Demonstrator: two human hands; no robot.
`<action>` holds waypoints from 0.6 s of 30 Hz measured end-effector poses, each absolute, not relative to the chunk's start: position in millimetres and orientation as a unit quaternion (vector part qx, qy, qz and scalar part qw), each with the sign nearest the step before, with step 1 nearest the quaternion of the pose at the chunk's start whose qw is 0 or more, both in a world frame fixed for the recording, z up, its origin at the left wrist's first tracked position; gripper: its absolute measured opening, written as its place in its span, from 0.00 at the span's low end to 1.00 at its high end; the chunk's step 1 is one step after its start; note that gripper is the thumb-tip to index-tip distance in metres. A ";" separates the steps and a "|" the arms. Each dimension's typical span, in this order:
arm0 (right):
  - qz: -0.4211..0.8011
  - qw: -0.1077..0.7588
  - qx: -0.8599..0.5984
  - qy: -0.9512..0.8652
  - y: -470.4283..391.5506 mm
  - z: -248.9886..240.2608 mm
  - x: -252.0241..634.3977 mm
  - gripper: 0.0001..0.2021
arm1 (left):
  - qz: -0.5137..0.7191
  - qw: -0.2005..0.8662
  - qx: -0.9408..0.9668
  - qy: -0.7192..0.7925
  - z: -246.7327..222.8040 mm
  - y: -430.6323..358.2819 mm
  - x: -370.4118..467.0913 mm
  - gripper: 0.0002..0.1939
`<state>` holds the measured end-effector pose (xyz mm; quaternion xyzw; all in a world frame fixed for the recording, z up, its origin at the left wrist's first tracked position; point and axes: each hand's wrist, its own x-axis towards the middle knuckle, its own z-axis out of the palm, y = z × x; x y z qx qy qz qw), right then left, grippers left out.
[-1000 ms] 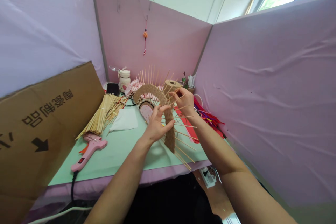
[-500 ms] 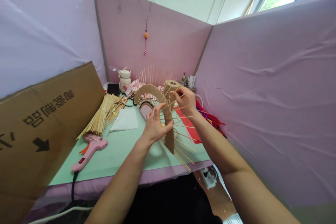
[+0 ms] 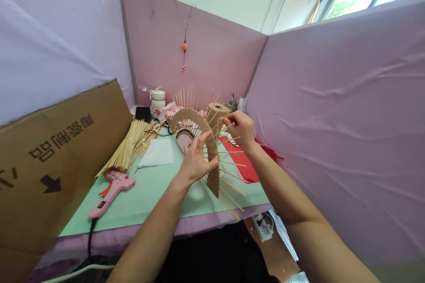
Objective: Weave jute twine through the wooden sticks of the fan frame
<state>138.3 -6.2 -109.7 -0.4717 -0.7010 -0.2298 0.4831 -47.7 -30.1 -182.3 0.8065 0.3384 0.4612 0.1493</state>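
Note:
A curved band woven of brown twine (image 3: 214, 181), with thin wooden sticks fanning out of it, stands tilted above the table. My left hand (image 3: 195, 160) grips this band, thumb on its right side and fingers over the near face. To the right, my right hand (image 3: 242, 129) is closed in a pinch among the stick ends, apparently on a thin strand of twine that is hard to make out. Behind the sticks stands a roll of brown twine (image 3: 218, 108). A pink rounded piece (image 3: 184, 139) shows inside the arc, partly covered by my left hand.
On the left lie a bundle of thin sticks (image 3: 128, 143), a pink glue gun (image 3: 111, 194) and a white sheet (image 3: 156, 152). A cardboard box (image 3: 66, 150) stands at the left edge. Red sheets (image 3: 244, 163) lie at right; a white bottle (image 3: 158, 102) stands at the back.
My right hand has moved slightly to the right, away from the band, still pinched. My left hand keeps its hold on the woven band. The view has tilted a little.

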 end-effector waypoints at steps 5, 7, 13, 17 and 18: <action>-0.315 0.442 -0.431 -0.721 -14.7 -96.2 146.1 0.17 | 0.453 0.136 0.813 0.340 -182.0 -31.1 -48.0 0.35; -0.343 0.417 -0.421 -0.729 -18.8 -88.3 148.5 0.18 | 0.444 0.134 0.816 0.346 -181.4 -31.0 -48.4 0.36; -0.362 0.346 -0.438 -0.746 -27.8 -71.2 149.6 0.19 | 0.432 0.116 0.825 0.345 -178.9 -32.1 -48.3 0.36; -0.311 0.327 -0.483 -0.750 -20.1 -79.5 146.3 0.18 | 0.433 0.128 0.825 0.339 -179.3 -35.3 -46.7 0.36; -0.291 0.324 -0.495 -0.752 -15.9 -84.0 145.2 0.18 | 0.434 0.133 0.826 0.335 -179.6 -35.8 -46.5 0.36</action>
